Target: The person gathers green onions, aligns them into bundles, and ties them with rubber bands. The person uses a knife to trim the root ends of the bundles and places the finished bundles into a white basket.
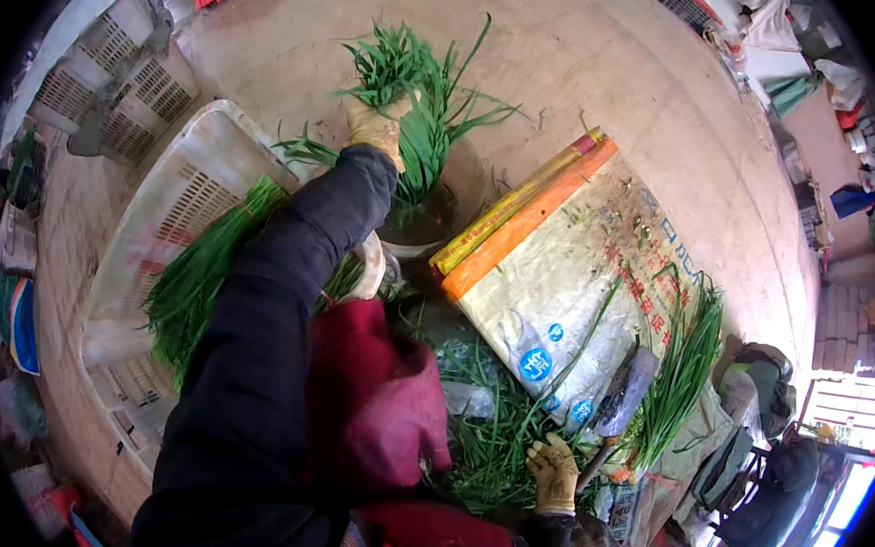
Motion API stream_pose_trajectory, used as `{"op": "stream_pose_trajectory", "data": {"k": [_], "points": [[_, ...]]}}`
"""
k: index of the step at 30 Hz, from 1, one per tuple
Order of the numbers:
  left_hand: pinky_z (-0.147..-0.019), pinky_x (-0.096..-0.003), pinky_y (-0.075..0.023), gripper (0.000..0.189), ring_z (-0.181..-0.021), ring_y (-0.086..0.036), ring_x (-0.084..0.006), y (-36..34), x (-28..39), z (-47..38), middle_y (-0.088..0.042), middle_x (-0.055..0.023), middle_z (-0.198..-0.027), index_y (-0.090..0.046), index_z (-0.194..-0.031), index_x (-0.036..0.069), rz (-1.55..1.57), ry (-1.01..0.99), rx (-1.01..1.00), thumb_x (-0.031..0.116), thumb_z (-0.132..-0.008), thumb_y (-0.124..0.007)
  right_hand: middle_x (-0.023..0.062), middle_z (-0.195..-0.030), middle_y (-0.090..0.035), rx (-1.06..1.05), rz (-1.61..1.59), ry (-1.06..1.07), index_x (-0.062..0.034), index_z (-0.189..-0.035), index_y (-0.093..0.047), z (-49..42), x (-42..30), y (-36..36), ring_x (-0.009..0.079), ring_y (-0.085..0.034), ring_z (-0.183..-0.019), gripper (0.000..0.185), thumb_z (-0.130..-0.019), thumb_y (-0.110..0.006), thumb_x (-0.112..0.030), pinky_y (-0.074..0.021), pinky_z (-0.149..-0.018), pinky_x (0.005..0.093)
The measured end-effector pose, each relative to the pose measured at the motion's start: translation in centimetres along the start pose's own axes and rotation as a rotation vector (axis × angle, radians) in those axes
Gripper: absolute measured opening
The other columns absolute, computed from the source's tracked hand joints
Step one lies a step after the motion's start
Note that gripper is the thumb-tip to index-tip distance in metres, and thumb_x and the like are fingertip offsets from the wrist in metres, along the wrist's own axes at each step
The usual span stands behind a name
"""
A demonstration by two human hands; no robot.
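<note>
My left hand (379, 123), in a soiled yellowish glove, is closed on a bunch of long green leafy stalks (423, 143) over a round tub of water (462, 189); the leaves' lower part reaches the water. My right hand (553, 471), gloved too, has its fingers apart and holds nothing, by loose green leaves (492, 435). Just right of it a broad-bladed cleaver (629, 391) lies on a flattened printed sack (558, 281), its handle towards the hand. More long green stalks (687, 363) lie along the sack's right part.
A white plastic crate (119, 285) at the left holds a tied bundle of green stalks (216, 276). Stacked crates (137, 96) stand at the upper left. Dark red cloth (385, 404) covers my lap. Dark bags or clothes (764, 389) lie at the lower right.
</note>
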State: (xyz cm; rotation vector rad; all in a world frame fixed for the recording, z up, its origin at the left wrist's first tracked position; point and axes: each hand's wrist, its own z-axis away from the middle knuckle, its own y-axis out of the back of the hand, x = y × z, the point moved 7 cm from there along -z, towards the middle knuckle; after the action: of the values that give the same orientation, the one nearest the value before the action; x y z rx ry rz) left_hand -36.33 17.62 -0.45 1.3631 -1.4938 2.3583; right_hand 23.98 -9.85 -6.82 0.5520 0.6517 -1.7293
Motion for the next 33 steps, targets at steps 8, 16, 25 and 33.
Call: {"op": "stream_pose_trajectory", "data": {"k": [8,16,25,33], "points": [[-0.095,-0.0446,-0.0472,0.056,-0.112,-0.056,-0.0205,-5.9,10.9,3.2,-0.060,-0.0067,-0.126,-0.056,-0.129,0.009,-0.297,-0.077,-0.245,0.046,-0.086,-0.057,0.0118,-0.102,-0.066,-0.038,0.116,0.003,-0.0027,-0.123,-0.055,-1.2,0.2,-1.1,0.0252,-0.065,-0.090,0.035,-0.093,-0.061,-0.020,-0.0538,-0.079,0.0359],[-0.084,-0.0512,-0.0551,0.030,-0.090,-0.067,-0.0300,-16.4,32.2,19.4,-0.068,-0.0148,-0.098,-0.061,-0.110,0.004,-0.311,-0.487,-0.570,0.016,-0.085,-0.072,0.0086,-0.098,-0.067,-0.232,0.083,0.003,-0.0046,-0.121,-0.058,-4.2,2.6,0.0,0.0223,-0.065,-0.082,0.034,-0.090,-0.064,-0.018,-0.0521,-0.071,0.0324],[-0.087,-0.0457,-0.0519,0.041,-0.099,-0.065,-0.0276,-11.3,42.4,26.7,-0.068,-0.0171,-0.104,-0.062,-0.115,0.002,-1.246,-0.405,-0.510,0.023,-0.082,-0.071,0.0107,-0.113,-0.065,-0.185,0.180,0.181,-0.0048,-0.129,-0.056,-2.1,2.7,0.5,0.0229,-0.063,-0.098,0.041,-0.093,-0.061,-0.024,-0.0493,-0.085,0.0335],[-0.083,-0.0443,-0.0517,0.050,-0.099,-0.065,-0.0357,14.5,18.7,18.5,-0.067,-0.0240,-0.099,-0.065,-0.109,0.003,-2.119,-0.069,-0.019,0.033,-0.070,-0.077,0.0125,-0.109,-0.067,-0.187,0.183,0.233,-0.0026,-0.128,-0.056,1.7,3.3,-1.1,0.0223,-0.066,-0.093,0.040,-0.093,-0.062,-0.021,-0.0524,-0.084,0.0329]]}}
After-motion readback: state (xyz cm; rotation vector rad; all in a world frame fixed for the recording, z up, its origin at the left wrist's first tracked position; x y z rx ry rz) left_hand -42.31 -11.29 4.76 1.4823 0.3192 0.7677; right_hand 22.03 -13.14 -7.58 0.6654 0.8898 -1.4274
